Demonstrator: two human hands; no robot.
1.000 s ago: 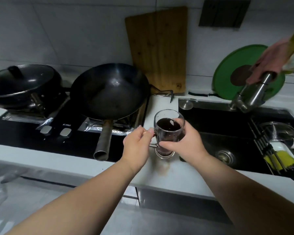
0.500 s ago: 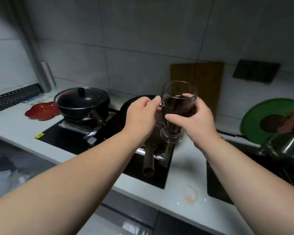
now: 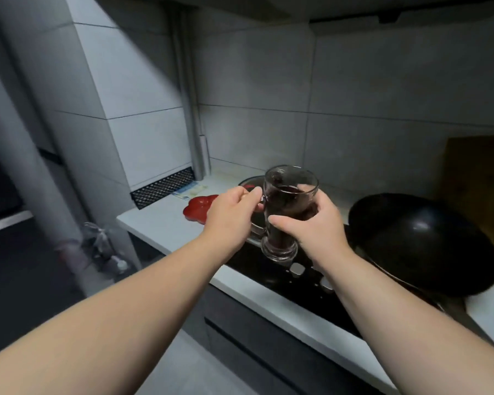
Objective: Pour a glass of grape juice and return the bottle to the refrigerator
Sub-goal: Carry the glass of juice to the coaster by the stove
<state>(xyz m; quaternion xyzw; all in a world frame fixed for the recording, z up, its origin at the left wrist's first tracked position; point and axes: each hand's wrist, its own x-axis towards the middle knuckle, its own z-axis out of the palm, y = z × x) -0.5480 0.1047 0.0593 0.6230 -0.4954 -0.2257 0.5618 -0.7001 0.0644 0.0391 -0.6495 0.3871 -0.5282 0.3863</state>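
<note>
Head view: left hand [image 3: 231,216] grips glass [image 3: 285,215] handle, right hand [image 3: 311,226] wraps body

This is a home kitchen: a black wok [image 3: 419,243] sits on a black glass hob [image 3: 268,280] with control knobs [image 3: 297,269], set into a white countertop [image 3: 160,219], and dark cabinet fronts [image 3: 268,354] run below it. Large grey wall tiles [image 3: 254,81] cover the corner behind the cooker, the underside of a range hood [image 3: 382,10] shows at the top edge, and a wooden cutting board [image 3: 479,178] leans against the wall at the right. A red flower-shaped mat [image 3: 197,209] lies on the counter near a black vent grille [image 3: 163,186].
</note>
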